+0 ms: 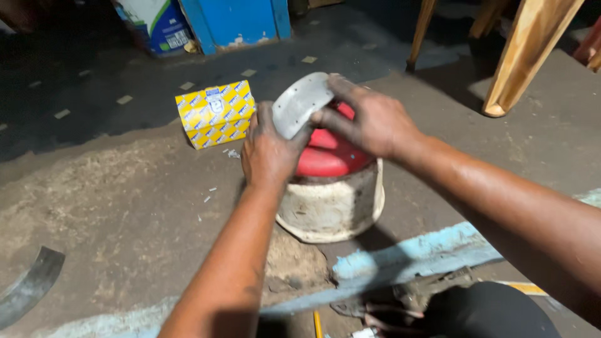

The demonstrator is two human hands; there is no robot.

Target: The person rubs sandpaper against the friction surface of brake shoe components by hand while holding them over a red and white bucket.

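One yellow box (pixel 215 113) nr. bucket (pixel 332 206)

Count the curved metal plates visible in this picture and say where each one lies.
2. One curved metal plate is held by both hands above the red-topped bucket; another curved plate lies on the floor at far left. Others may be hidden.

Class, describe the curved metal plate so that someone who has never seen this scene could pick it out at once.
Start at the dirty white bucket with a red top, standing on the floor. Above it both hands, left hand and right hand, hold the curved metal plate. It is pale grey and dotted with small holes, unlike the darker curved strip lying on the floor at far left.
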